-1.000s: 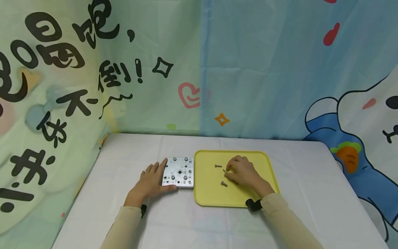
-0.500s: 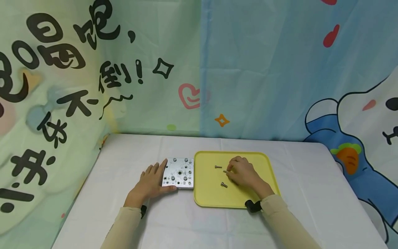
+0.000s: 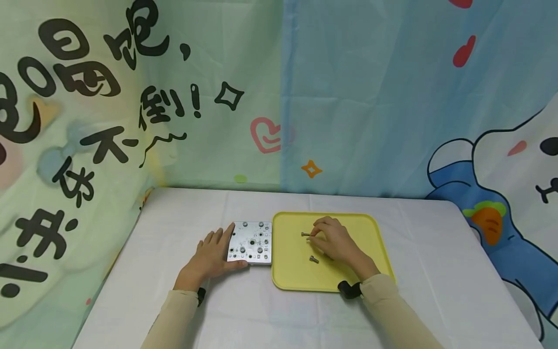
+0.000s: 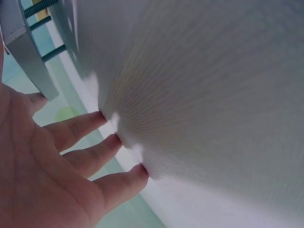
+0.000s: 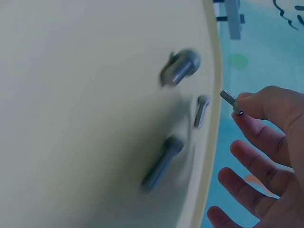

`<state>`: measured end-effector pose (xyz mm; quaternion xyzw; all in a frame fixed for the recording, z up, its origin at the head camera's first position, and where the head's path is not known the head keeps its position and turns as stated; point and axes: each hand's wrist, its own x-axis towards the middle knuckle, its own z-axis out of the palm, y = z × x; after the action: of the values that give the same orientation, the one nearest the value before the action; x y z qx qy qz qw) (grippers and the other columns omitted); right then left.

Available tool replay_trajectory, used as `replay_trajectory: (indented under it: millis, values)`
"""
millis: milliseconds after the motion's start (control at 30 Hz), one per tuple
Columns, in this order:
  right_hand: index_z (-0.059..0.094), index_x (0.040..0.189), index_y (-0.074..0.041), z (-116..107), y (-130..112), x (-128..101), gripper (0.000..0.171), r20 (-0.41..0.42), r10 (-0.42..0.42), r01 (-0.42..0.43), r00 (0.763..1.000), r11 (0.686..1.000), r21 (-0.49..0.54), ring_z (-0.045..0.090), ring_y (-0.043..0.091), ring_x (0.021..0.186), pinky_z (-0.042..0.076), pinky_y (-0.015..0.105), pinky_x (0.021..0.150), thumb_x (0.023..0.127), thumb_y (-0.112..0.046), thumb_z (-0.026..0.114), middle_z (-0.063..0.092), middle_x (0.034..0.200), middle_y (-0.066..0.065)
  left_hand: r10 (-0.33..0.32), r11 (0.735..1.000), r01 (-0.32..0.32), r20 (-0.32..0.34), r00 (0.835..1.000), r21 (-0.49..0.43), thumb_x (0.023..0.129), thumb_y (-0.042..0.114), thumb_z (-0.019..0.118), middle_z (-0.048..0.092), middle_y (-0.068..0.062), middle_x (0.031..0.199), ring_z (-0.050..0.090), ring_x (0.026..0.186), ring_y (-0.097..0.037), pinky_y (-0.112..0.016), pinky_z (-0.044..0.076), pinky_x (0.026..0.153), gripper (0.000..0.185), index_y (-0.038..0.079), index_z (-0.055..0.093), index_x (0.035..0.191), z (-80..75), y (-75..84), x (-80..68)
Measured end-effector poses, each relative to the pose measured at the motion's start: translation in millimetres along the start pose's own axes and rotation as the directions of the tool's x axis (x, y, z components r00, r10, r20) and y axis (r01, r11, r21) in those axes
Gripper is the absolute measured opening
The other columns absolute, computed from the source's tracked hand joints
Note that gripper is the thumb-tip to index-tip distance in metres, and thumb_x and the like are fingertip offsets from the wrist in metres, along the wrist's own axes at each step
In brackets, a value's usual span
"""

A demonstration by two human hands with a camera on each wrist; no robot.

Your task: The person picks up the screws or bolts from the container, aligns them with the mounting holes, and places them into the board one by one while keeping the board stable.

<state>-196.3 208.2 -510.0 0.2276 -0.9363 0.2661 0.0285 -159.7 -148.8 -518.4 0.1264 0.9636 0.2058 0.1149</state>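
My left hand [image 3: 209, 256] lies flat on the white table, fingers straight against the left side of a square metal plate [image 3: 251, 241], thumb along its front edge. In the left wrist view the fingertips [image 4: 107, 118] press the cloth beside the plate's edge [image 4: 23, 47]. My right hand [image 3: 333, 241] hovers over the yellow tray [image 3: 353, 223] and pinches a small screw [image 5: 231, 101] between thumb and forefinger. Loose screws lie on the tray, one [image 3: 305, 234] just left of the fingers and one [image 3: 314, 259] nearer me. The right wrist view shows three screws [image 5: 161, 164] lying on the tray.
The plate carries several holes and fitted screws and sits flush against the tray's left rim [image 3: 273, 252]. A printed cloth backdrop [image 3: 279, 97] closes the far and left sides. The table edge runs at the right [image 3: 479, 232].
My right hand has picked the middle screw off the tray and shifted slightly left and away from me. The left hand and the plate have not moved.
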Motion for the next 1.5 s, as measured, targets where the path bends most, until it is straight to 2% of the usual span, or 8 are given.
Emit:
replay_trajectory:
  millis: [333,833,1500]
  values:
    - [0.071,0.087,-0.012,1,-34,15,0.007,-0.018,-0.082,0.083,0.996,0.996,0.033,0.054,0.038,0.116,0.043,0.059,0.095,0.089,-0.016,0.077,0.062,0.118,0.015,-0.012,1.0,0.012,0.005,1.0,-0.007,0.079,0.07,0.071,0.029,-0.028,0.156,0.024,0.143,-0.051,-0.068,0.021,0.11,0.115,0.014,0.015,0.162,0.9,-1.6,0.6]
    - [0.071,0.087,-0.013,16,-65,41,0.008,-0.013,-0.175,0.175,0.985,0.984,0.017,0.056,0.032,0.111,0.046,0.053,0.093,0.09,-0.017,0.077,0.063,0.118,0.012,-0.021,1.0,0.022,0.013,1.0,-0.01,0.079,0.071,0.07,0.028,-0.027,0.157,0.022,0.144,-0.049,-0.067,0.02,0.112,0.115,0.016,0.015,0.162,-0.9,-0.4,0.8]
    - [0.069,0.087,-0.013,37,-86,64,0.008,0.045,-0.144,0.146,0.989,0.989,-0.026,0.056,0.031,0.11,0.045,0.051,0.096,0.092,-0.018,0.074,0.062,0.119,0.01,-0.022,1.0,0.023,0.012,1.0,-0.017,0.079,0.072,0.069,0.028,-0.028,0.157,0.023,0.144,-0.049,-0.067,0.022,0.111,0.114,0.016,0.015,0.162,-2.4,-0.9,1.1]
